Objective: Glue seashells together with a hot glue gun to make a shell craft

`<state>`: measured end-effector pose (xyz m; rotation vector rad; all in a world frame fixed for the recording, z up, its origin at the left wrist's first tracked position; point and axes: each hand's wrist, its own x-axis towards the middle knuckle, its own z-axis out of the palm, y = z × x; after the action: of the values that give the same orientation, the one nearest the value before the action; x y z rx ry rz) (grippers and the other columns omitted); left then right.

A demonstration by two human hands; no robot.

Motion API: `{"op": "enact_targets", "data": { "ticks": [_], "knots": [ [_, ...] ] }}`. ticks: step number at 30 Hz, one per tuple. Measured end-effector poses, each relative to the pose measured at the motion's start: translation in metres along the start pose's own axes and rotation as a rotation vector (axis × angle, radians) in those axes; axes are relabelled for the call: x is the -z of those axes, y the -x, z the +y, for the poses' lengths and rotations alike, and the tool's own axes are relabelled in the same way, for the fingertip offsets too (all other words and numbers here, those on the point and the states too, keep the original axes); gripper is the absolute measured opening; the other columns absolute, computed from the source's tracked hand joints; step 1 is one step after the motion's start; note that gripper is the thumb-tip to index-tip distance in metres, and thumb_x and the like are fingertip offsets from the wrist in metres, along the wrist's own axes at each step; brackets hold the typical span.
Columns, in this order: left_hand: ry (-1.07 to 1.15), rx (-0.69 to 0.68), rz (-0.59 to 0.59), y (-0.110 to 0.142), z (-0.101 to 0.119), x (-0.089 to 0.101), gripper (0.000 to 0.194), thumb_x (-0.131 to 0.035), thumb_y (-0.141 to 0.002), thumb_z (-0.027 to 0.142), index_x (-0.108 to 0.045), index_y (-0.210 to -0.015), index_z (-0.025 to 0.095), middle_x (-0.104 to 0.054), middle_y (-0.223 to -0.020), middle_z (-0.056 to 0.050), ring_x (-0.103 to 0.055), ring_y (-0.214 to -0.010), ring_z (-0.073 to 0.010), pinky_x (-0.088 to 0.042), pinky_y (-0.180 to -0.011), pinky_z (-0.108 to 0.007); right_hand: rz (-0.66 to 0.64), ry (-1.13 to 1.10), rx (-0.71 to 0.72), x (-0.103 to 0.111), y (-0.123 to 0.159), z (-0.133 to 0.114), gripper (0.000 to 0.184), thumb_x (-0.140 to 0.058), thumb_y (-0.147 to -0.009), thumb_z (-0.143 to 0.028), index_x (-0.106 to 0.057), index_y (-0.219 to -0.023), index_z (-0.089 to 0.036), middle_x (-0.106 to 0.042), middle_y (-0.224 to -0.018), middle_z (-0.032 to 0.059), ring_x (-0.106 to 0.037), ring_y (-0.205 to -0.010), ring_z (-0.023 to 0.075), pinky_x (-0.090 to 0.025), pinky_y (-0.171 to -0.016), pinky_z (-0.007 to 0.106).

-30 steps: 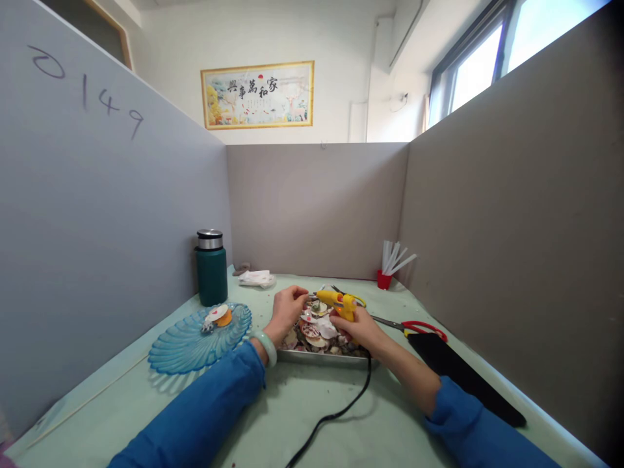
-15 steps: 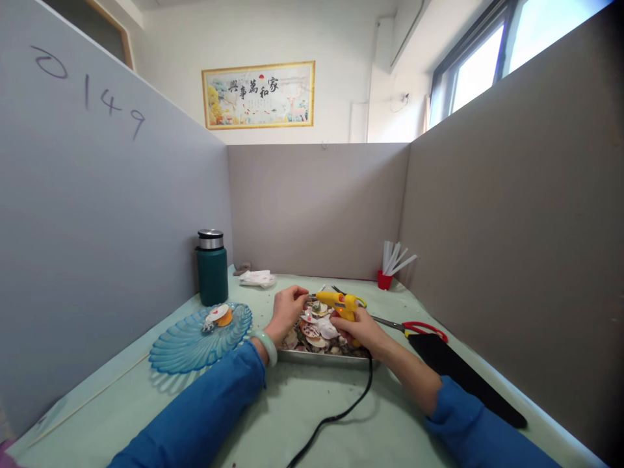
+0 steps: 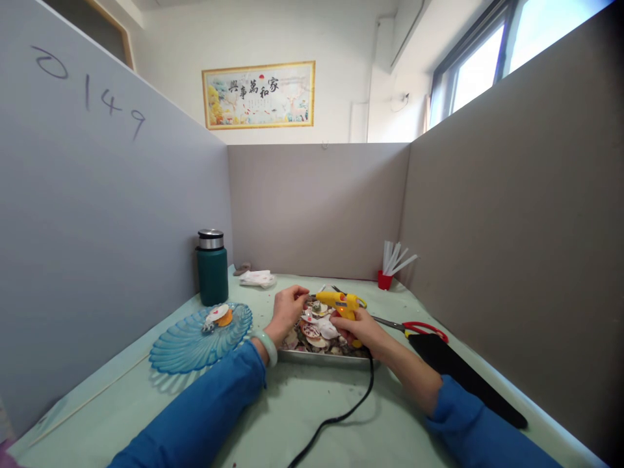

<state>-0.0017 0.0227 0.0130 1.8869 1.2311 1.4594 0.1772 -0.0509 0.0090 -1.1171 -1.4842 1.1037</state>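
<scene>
My right hand [image 3: 358,328] is wrapped round the handle of a yellow glue gun [image 3: 336,300], whose nozzle points left. Close to that nozzle, my left hand [image 3: 288,309] pinches its fingertips together; whatever lies between them is too small to make out. Both hands are above a metal tray [image 3: 322,357] heaped with seashells [image 3: 312,331]. A black cord [image 3: 341,417] runs from the glue gun down toward the front of the table. To the left, a blue shell-shaped glass plate [image 3: 180,351] bears a small cluster of shells [image 3: 221,316].
A green bottle [image 3: 212,276] stands behind the plate. A red cup [image 3: 385,281] with white sticks is at the back right. Red-handled scissors [image 3: 426,329] and a black flat piece [image 3: 468,377] lie on the right. A white packet [image 3: 257,279] is at the back; a thin stick [image 3: 90,398] lies left.
</scene>
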Motion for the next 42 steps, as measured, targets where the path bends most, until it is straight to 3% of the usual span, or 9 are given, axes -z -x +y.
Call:
{"op": "enact_targets", "data": {
  "ticks": [19,33,42],
  "knots": [
    [0.017,-0.001,0.014,0.0019,0.0034,0.0001,0.016,-0.057,-0.074,0.015,-0.068,-0.085,0.013,-0.070,-0.075,-0.004,-0.061,-0.053,-0.0101,-0.045,-0.053,-0.020,-0.001,0.014,-0.024,0.0000,0.0004,-0.0018,0.022,-0.065,-0.068,-0.034,-0.055,-0.074,-0.015,-0.047,-0.046,-0.0062,-0.038,-0.038,0.0042,-0.033,-0.037,0.015],
    [0.047,0.018,0.034,0.0012,0.0032,0.0002,0.013,-0.060,-0.072,0.018,-0.069,-0.080,0.014,-0.069,-0.070,-0.004,-0.060,-0.051,-0.0114,-0.045,-0.052,-0.021,-0.028,-0.005,0.041,0.0020,-0.0014,0.0027,0.024,-0.065,-0.070,-0.037,-0.057,-0.078,-0.015,-0.047,-0.047,-0.0062,-0.038,-0.039,0.0042,-0.033,-0.038,0.015],
    [0.336,0.158,-0.041,-0.0019,0.0014,-0.0008,0.014,-0.064,-0.069,0.022,-0.066,-0.077,0.011,-0.065,-0.068,-0.004,-0.061,-0.051,-0.0120,-0.047,-0.051,-0.022,0.009,0.009,0.039,0.0027,-0.0022,0.0046,0.025,-0.065,-0.071,-0.037,-0.056,-0.080,-0.015,-0.046,-0.049,-0.0061,-0.038,-0.040,0.0041,-0.032,-0.038,0.015]
  ]
}}
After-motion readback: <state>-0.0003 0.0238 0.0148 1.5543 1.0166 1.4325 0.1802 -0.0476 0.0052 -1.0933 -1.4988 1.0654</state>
